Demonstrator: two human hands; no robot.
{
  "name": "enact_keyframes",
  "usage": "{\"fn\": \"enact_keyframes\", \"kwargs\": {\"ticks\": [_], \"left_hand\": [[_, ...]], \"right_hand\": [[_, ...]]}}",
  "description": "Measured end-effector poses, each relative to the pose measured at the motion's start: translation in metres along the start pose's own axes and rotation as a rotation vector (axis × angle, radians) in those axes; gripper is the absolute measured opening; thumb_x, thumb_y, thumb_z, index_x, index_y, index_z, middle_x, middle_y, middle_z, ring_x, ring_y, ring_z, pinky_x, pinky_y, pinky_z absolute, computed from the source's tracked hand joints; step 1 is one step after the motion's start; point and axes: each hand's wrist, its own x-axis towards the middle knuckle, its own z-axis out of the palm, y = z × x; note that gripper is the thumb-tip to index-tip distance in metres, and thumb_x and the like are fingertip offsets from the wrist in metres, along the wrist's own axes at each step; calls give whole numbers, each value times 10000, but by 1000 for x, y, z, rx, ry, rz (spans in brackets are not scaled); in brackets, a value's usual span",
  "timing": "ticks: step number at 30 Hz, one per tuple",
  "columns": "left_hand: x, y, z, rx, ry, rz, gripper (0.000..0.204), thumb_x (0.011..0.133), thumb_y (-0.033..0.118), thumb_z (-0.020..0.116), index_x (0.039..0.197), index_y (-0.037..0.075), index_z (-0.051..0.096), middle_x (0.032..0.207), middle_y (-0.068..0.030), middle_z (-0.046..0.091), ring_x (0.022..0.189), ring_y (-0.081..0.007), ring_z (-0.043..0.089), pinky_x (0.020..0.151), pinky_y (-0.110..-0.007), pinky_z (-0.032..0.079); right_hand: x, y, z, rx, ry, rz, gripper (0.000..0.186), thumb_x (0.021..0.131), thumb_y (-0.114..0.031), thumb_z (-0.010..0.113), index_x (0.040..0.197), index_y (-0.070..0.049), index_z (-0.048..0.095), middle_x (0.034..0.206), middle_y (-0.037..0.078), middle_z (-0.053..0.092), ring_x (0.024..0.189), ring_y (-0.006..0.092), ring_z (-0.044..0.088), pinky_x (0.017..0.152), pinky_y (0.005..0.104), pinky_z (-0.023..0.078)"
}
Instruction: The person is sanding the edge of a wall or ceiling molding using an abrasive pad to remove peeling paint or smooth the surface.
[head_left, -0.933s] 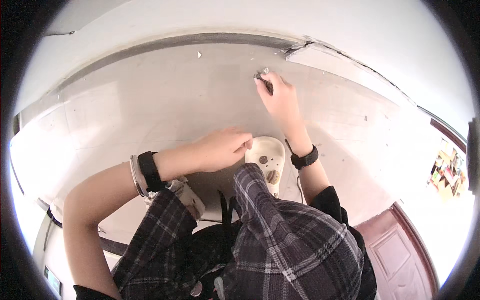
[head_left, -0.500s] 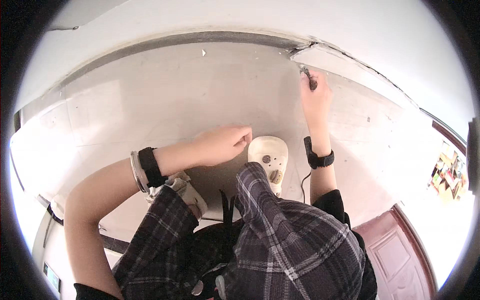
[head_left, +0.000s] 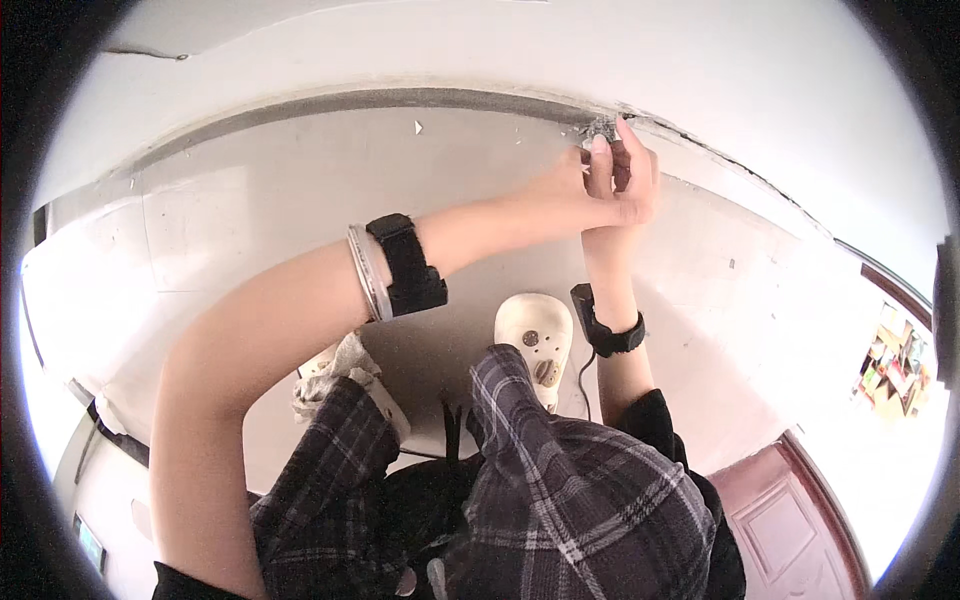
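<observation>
"Fabric, pale, crumpled [head_left: 350,358], over the floor [head_left: 300,185] at far left. Next?"

"Silver bangle [head_left: 364,275], beside black wristband [head_left: 405,265]. White chip [head_left: 418,127], near the floor's far edge. Cream clog [head_left: 534,318], brown charms."

"Changes?"

"Left hand [head_left: 592,200]: moved from just left of the clog to the floor's far edge; now overlaps right hand [head_left: 606,238]. Both hands therefore meet at one item."

"Item?"

"Grey clump [head_left: 600,129], small, mottled, kind unclear. At the fingertips [head_left: 599,146], by the far right corner, where dark skirting strip [head_left: 400,98] nears white wall panel [head_left: 712,172]."

"Grip?"

"Left: close against clump, pinch not confirmable. Right: mostly hidden behind left, cannot tell. Cabled wristband [head_left: 617,340] below."

"Containers?"

"None identified."
</observation>
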Motion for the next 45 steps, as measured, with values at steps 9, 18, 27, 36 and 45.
{"fn": "enact_keyframes", "kwargs": {"ticks": [9,18,27,36,45], "left_hand": [[6,-5,11,126,125,105,975,660,556,727,1184,-173,349,1130,-272,481,1060,-330,522,864,-362,460],[11,14,8,24,18,240,789,672,457,745,1130,-109,441,1069,-181,528,985,-241,553,817,-335,468],[1,27,17,-32,254,98,753,684,440,742,1096,-122,455,1051,-186,533,1010,-236,534,810,-320,464],[1,6,14,-89,307,63,860,676,461,747,1137,-160,372,1082,-235,490,1027,-261,522,828,-330,459],[25,-7,20,-289,162,206,1006,628,528,753,1194,-172,303,1158,-253,396,1115,-311,451,895,-367,425]], "right_hand": [[0,-5,5,33,59,-12,242,839,-98,626,1080,-95,600,1012,97,532,806,167,574,545,255,517],[9,-2,8,65,120,-40,236,808,-83,662,1038,-89,609,1026,93,518,822,170,557,578,261,497],[9,6,26,166,100,-68,206,769,23,651,957,-58,624,905,74,539,797,156,542,644,263,445],[5,-8,26,34,133,-48,209,767,-62,662,973,-84,629,844,84,588,739,181,583,576,281,479],[12,-6,14,53,146,-35,188,784,-57,657,970,-76,637,908,79,552,740,176,548,619,306,453]]}}
